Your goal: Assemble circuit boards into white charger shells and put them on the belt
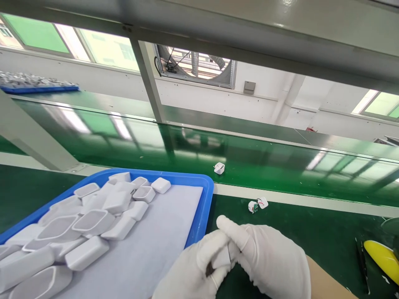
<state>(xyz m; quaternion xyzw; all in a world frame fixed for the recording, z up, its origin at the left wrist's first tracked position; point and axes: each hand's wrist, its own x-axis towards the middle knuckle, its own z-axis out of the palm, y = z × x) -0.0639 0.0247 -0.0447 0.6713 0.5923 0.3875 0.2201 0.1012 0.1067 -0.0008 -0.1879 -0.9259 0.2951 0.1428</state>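
Note:
Both hands wear white gloves and meet at the lower middle, just right of the blue tray [209, 187]. My left hand [199, 263] has its fingers wrapped round a small white plastic piece [222, 258]. My right hand [264, 255] presses its thumb and fingers on the same piece from the right, and its fingertips are partly hidden. Many white plastic housings [120, 202] lie heaped on the tray's left side, over a white sheet [146, 245].
Beyond my hands, a small opened unit with a green circuit board [254, 207] lies on the dark green bench. A white piece [219, 168] sits on the green strip behind. At right are a yellow object [382, 257] and a thin black tool [362, 261]. Metal frame bars cross above.

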